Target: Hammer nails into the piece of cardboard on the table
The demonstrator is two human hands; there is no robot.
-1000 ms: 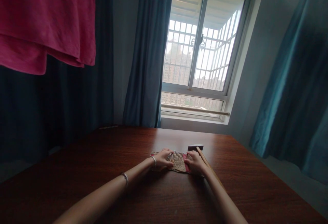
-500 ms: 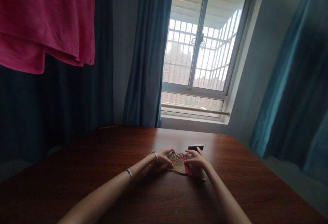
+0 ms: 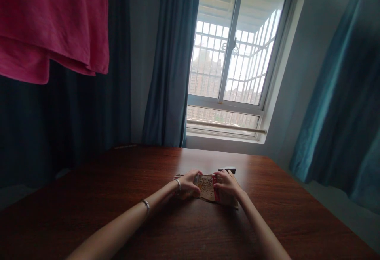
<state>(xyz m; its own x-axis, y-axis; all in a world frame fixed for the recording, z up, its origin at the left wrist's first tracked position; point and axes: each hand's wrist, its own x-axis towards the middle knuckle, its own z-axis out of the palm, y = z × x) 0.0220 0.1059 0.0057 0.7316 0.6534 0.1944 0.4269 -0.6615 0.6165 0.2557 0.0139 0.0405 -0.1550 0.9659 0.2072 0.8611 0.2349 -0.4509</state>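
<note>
A small tan board studded with pins and edged in red [image 3: 206, 187] is tipped up on the dark wooden table [image 3: 118, 196]. My left hand [image 3: 188, 184] grips its left edge with curled fingers, a bracelet on the wrist. My right hand [image 3: 227, 186] closes round its right side, fingers over the red edge. Just behind my right hand lies a small dark block [image 3: 227, 169], partly hidden, the head of a hammer whose handle my hand and arm cover.
A window with a white frame [image 3: 234, 54] faces me, a rail across its sill. Blue curtains [image 3: 169, 62] hang on both sides. A pink cloth [image 3: 50, 22] hangs at the upper left. The table's right edge runs near a grey floor [image 3: 335, 208].
The pinned board lay flat under both hands a second ago. It now stands tilted up between them. The wooden handle that showed beside my right hand is covered.
</note>
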